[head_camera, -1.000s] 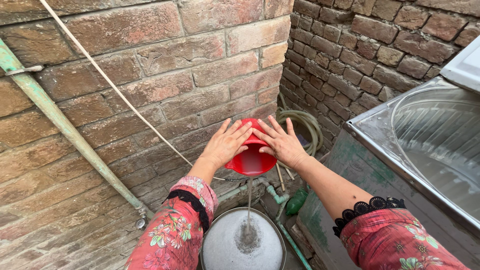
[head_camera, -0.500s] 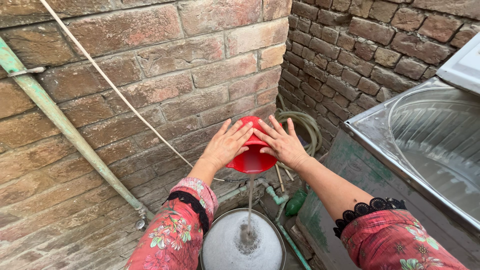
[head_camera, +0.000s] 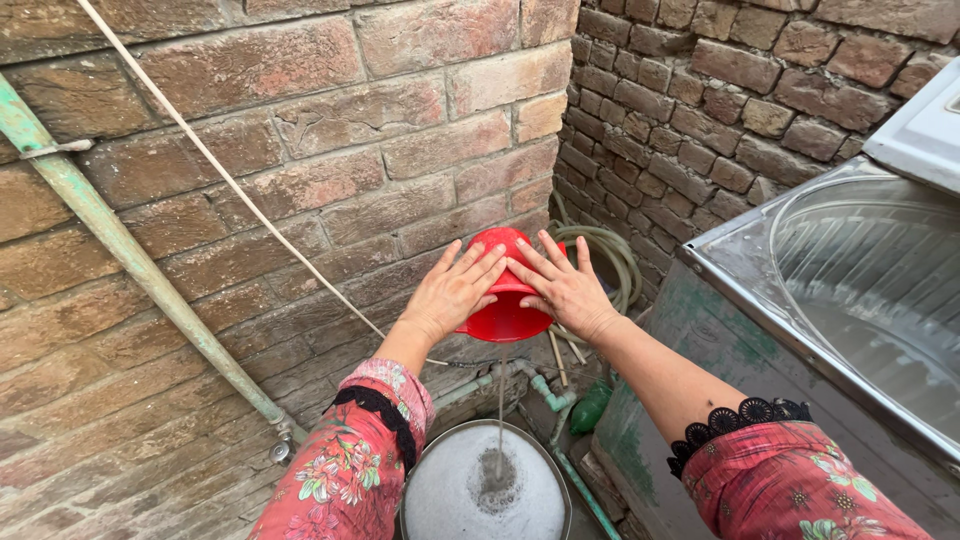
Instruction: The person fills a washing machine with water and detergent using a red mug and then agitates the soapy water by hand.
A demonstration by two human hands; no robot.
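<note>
Pressed flat with fingers spread, left hand (head_camera: pixel 452 292) and right hand (head_camera: pixel 562 288), against either side of a small red plastic bowl (head_camera: pixel 505 310) held in the air near the brick corner. Little room there: rough red brick wall (head_camera: pixel 330 160) just behind, dented grey metal washing tub (head_camera: pixel 850 290) close on the right. Below the bowl, a thin stream of water (head_camera: pixel 501 410) falling into a round steel basin of foamy water (head_camera: pixel 487 490), its near edge cut off. Slanted across the wall at left, a pale green pipe (head_camera: pixel 120 245) and a thin light cord (head_camera: pixel 230 180). Coiled behind the right hand, a dull green hose (head_camera: pixel 610 250), partly hidden.
</note>
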